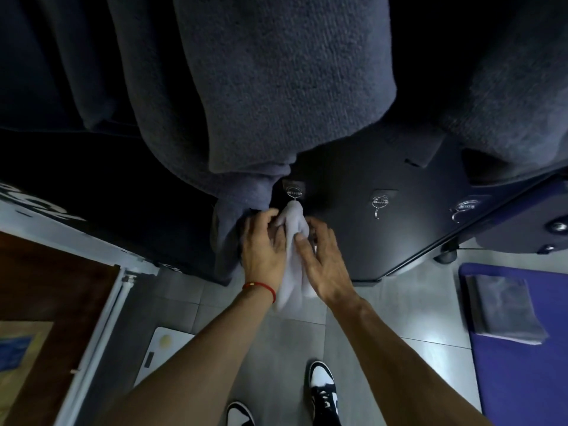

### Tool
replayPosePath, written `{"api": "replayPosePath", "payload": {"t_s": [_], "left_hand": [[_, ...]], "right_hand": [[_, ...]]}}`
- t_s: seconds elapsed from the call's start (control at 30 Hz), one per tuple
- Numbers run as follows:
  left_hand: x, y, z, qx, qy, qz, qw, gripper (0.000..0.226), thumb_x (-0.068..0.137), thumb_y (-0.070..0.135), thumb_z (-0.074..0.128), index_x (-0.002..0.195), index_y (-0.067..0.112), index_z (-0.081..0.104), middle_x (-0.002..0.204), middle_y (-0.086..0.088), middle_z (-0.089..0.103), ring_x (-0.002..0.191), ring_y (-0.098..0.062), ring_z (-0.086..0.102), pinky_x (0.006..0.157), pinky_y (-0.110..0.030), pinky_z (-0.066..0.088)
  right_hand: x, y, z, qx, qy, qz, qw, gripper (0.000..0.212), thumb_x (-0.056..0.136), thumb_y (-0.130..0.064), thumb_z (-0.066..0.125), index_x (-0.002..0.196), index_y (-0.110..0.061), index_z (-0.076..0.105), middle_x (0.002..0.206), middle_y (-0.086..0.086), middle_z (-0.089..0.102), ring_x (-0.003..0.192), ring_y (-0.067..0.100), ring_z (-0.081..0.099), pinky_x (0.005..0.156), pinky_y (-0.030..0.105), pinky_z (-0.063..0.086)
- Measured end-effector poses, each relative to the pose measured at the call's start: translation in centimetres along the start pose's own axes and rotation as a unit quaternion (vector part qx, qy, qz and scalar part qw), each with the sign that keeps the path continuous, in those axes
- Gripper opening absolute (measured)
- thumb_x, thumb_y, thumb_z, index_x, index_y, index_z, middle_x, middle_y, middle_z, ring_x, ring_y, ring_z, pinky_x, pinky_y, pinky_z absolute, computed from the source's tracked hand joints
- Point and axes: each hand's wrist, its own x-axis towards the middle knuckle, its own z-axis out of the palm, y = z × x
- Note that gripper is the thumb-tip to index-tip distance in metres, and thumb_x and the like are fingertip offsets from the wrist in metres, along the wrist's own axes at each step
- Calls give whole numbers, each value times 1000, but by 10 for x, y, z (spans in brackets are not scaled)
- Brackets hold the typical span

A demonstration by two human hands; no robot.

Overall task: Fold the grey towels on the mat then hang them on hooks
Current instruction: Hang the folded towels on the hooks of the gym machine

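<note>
A light grey towel [293,221] hangs from the leftmost metal hook [294,192] on a black panel. My left hand [266,244] grips the towel's left side just under the hook, fingers curled into the cloth. My right hand [322,259] touches the towel's right side, thumb pressing the fabric. Two bare hooks [379,204] [464,209] sit further right on the same panel. A folded grey towel [504,309] lies on the blue mat [522,379] at the right.
Large dark grey towels [276,81] hang close in front of the camera across the top. A darker cloth [233,204] hangs left of the hook. My shoes [322,385] stand on the grey tiled floor. A white device [159,348] lies at lower left.
</note>
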Motion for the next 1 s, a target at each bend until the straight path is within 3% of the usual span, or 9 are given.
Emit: {"api": "replayPosePath", "payload": {"t_s": [0.1,0.13,0.27,0.33,0.43,0.63,0.73,0.87,1.0], "left_hand": [[3,6,0,-18,59,11,998,20,91,34,57,106,22,63,105,0,65,100,-19,62,84,-43,56],[2,12,0,-42,44,-3,998,22,90,36,55,107,25,63,106,2,66,101,-17,63,86,-40,55],[-8,22,4,-94,-56,-31,993,40,96,40,59,134,31,53,129,7,59,119,-8,56,95,-23,49],[-11,17,3,-84,-73,-13,994,43,96,36,61,137,34,48,131,8,54,121,-5,53,95,-18,47],[-10,14,-2,-74,-76,-18,994,47,91,44,61,135,37,49,129,10,59,121,-8,57,100,-35,52],[-36,15,-32,-10,-67,-16,998,40,95,31,61,134,29,53,128,3,60,113,-12,57,85,-23,48],[-73,16,-53,-20,-76,6,997,39,88,19,62,127,24,58,125,1,61,111,-15,55,92,-27,47],[-120,41,-60,-3,-160,17,987,42,85,7,68,125,19,59,128,-4,56,115,-20,51,96,-25,38],[-143,71,-53,37,-297,67,952,38,86,11,64,123,22,60,128,0,54,124,-20,49,104,-31,42]], "right_hand": [[0,-5,-2,31,-15,9,999,47,105,-52,41,149,-35,40,132,-14,50,117,-6,51,93,16,46],[0,-7,-1,40,-22,10,999,49,104,-54,40,149,-36,40,133,-16,51,120,-5,51,95,19,47],[0,-8,1,-30,-35,26,999,48,98,-61,30,146,-54,32,140,-21,51,137,11,44,115,58,31],[-1,-9,-5,-24,-60,40,997,47,100,-55,34,147,-57,29,141,-20,50,137,13,44,114,55,34],[-6,-4,-13,-10,-71,24,997,55,103,-42,47,154,-47,26,152,-14,45,135,7,44,109,38,44],[-42,4,-32,-88,-11,15,996,61,98,-42,48,155,-25,33,154,-2,45,140,19,44,113,46,42],[-81,-4,-52,-171,3,16,985,63,94,-47,44,152,-22,38,150,2,47,135,23,48,109,43,45],[-141,-26,-81,-348,35,0,937,60,87,-42,41,141,-18,52,137,6,57,127,30,53,107,44,43],[-195,-35,-110,-407,17,69,911,57,88,-32,54,143,-19,52,145,6,52,135,30,49,112,45,39]]}}
